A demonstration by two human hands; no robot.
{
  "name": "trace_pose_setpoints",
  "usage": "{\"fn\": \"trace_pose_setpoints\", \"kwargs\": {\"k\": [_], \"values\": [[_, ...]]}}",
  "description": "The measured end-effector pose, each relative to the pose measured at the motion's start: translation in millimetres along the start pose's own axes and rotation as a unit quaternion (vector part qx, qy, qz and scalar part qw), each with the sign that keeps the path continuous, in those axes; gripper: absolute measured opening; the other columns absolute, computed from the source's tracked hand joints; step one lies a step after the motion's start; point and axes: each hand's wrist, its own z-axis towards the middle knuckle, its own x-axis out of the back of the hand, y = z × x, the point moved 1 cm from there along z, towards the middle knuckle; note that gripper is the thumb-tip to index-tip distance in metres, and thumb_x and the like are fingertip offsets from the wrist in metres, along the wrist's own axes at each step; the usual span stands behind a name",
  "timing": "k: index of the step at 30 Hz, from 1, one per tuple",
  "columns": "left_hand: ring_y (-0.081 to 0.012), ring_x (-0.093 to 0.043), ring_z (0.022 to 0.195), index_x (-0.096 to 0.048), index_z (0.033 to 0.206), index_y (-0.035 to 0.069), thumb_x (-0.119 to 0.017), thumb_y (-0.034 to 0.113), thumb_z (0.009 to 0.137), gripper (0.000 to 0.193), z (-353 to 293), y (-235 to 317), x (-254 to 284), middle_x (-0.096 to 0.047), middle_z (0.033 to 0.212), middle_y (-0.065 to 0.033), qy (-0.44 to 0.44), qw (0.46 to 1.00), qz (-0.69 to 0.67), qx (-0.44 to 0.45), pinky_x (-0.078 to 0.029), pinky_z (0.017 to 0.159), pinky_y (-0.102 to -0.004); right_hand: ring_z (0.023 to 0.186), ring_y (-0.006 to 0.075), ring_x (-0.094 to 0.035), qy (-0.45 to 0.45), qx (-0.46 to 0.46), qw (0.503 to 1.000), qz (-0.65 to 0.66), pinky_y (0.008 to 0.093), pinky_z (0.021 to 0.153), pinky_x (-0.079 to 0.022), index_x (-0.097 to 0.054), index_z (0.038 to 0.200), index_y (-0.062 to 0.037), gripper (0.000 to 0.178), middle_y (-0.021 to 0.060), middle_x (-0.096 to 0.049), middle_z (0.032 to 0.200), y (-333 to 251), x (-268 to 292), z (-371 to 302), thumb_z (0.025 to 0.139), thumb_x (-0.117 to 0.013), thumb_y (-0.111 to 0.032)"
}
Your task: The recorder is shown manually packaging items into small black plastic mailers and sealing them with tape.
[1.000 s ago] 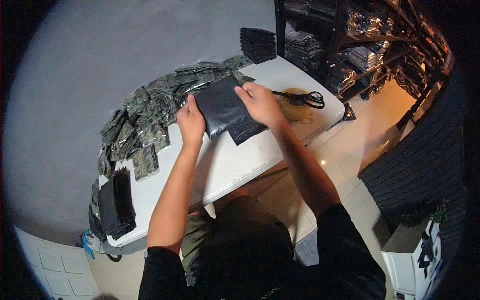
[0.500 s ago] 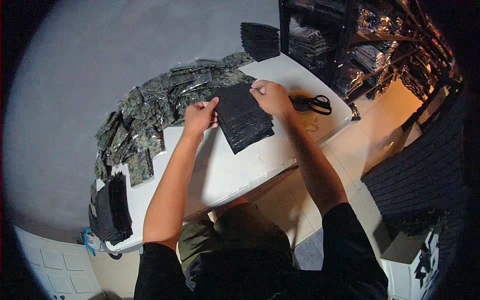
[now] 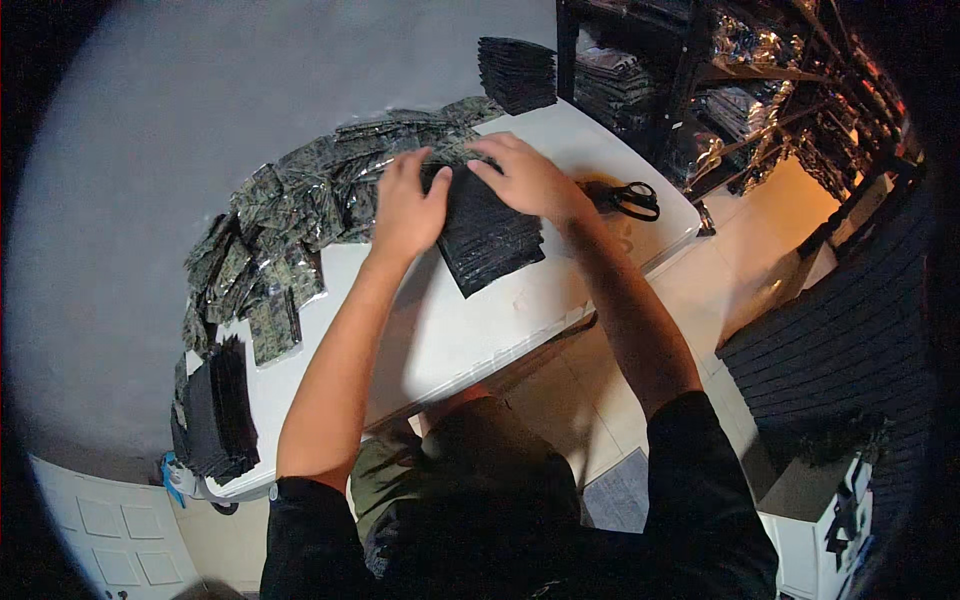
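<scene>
A stack of flat black fabric pieces (image 3: 490,240) lies in the middle of the white table (image 3: 480,335), its near edges layered and slightly uneven. My left hand (image 3: 410,208) is at the stack's left far side, thumb apart from the stretched fingers. Over the far right part of the stack reaches my right hand (image 3: 522,182), its fingers extended and spread, slightly blurred. Neither hand grips anything. The stack's far edge is partly hidden by my hands. Just beyond lie many camouflage-patterned folded packets (image 3: 280,215) in clear, shiny plastic.
Black-handled scissors (image 3: 637,202) rest at the table's right. Another black stack (image 3: 220,410) stands at the left end, a further one (image 3: 517,78) at the far corner. Shelves (image 3: 640,80) with folded goods rise at the back right. A white cabinet (image 3: 800,530) is at lower right.
Both hands have let go of the stack's edges and moved up and away, with the fingers spreading. The black stack lies in nearly the same place.
</scene>
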Motion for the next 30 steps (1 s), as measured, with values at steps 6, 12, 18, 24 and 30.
{"fn": "trace_pose_setpoints", "kwargs": {"k": [6,12,18,24,30], "values": [[-0.0465,-0.011,0.169,-0.03,0.174,0.006,-0.035,0.037,0.112,0.069,-16.7,8.7,-10.1,-0.018,0.185,-0.0157,-0.248,0.962,0.097,0.065,-0.019,0.133,-0.0683,0.162,0.0437,-0.035,-0.2,-0.027,0.973,-0.111,0.0542,0.132,-0.032,-0.049,0.166,-0.0132,0.056,0.0211,-0.042,0.174,1.5,-34.8,-4.5,0.119,-0.039,-0.04],[-0.0428,-0.014,0.17,-0.03,0.174,0.007,-0.035,0.035,0.11,0.069,-34.7,-6.3,-22.3,-0.021,0.184,-0.0165,-0.215,0.972,0.068,0.066,-0.019,0.134,-0.0663,0.164,0.0418,-0.032,-0.215,-0.036,0.966,-0.139,0.0557,0.134,-0.027,-0.05,0.165,-0.015,0.057,0.0191,-0.04,0.175,-7.5,-38.3,-10.8,0.119,-0.032,-0.043],[-0.0422,-0.015,0.17,-0.031,0.174,0.008,-0.035,0.034,0.11,0.068,-40.8,-5.3,-34.9,-0.023,0.183,-0.0167,-0.188,0.979,0.051,0.056,-0.02,0.133,-0.0678,0.161,0.04,-0.038,-0.162,-0.015,0.976,-0.147,0.0538,0.133,-0.03,-0.055,0.161,-0.0125,0.055,0.0197,-0.046,0.171,4.2,-44.7,-25.0,0.118,-0.037,-0.041],[-0.0512,-0.011,0.168,-0.032,0.173,0.01,-0.038,0.038,0.111,0.069,-37.5,-4.3,-38.3,-0.023,0.183,-0.017,-0.17,0.981,0.044,0.087,-0.019,0.134,-0.0658,0.152,0.0399,-0.05,-0.1,-0.005,0.991,-0.091,0.0529,0.126,-0.041,-0.063,0.152,-0.0103,0.047,0.0206,-0.058,0.161,5.0,-37.5,-29.3,0.113,-0.053,-0.033],[-0.0441,-0.026,0.164,-0.027,0.177,0.021,-0.04,0.033,0.111,0.068,-37.2,-0.1,-28.7,-0.03,0.179,-0.0203,-0.204,0.904,-0.264,0.269,-0.022,0.133,-0.0489,0.132,0.0348,-0.067,0.05,-0.104,0.98,0.161,0.0458,0.117,-0.049,-0.072,0.131,-0.0028,0.029,0.0207,-0.072,0.138,9.5,-0.4,-47.0,0.106,-0.071,-0.017]]}}
